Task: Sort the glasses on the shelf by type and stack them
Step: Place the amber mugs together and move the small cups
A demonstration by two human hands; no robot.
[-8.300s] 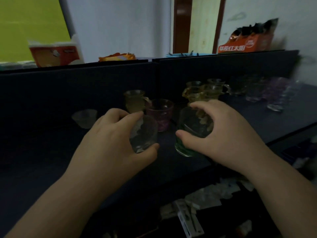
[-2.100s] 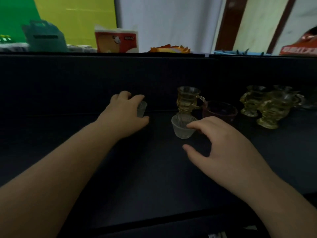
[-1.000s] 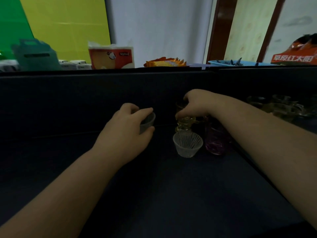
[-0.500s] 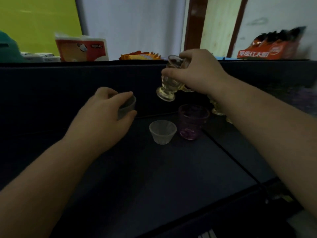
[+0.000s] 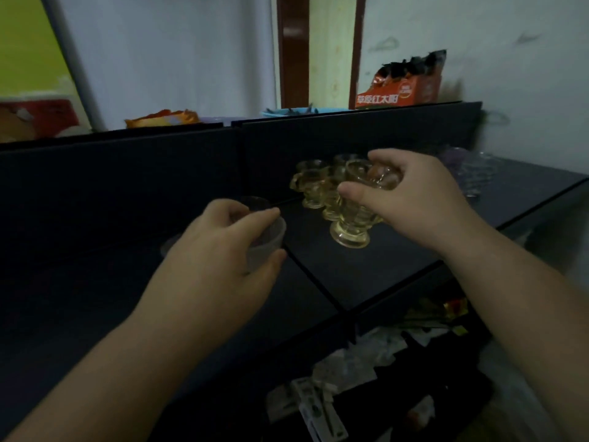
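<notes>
My right hand (image 5: 411,199) grips an amber footed glass mug (image 5: 352,226) by its rim, its foot low over the dark shelf (image 5: 366,269). Just behind it stand other amber mugs (image 5: 310,183) of the same kind, close together. My left hand (image 5: 220,253) holds a small frosted clear cup (image 5: 271,237) over the left part of the shelf; its fingers hide most of the cup. Pale purple and clear glasses (image 5: 468,173) are blurred at the shelf's far right.
A dark back panel (image 5: 127,173) rises behind the shelf. On its top lie an orange packet (image 5: 398,90), a snack bag (image 5: 162,118) and a red box (image 5: 35,118). Below the shelf edge is loose clutter (image 5: 350,371), including white wrappers.
My right hand has carried the amber mug rightward and down beside the other amber mugs. My left hand keeps holding the frosted cup. The view has swung right; the purple and ribbed cups are out of sight.
</notes>
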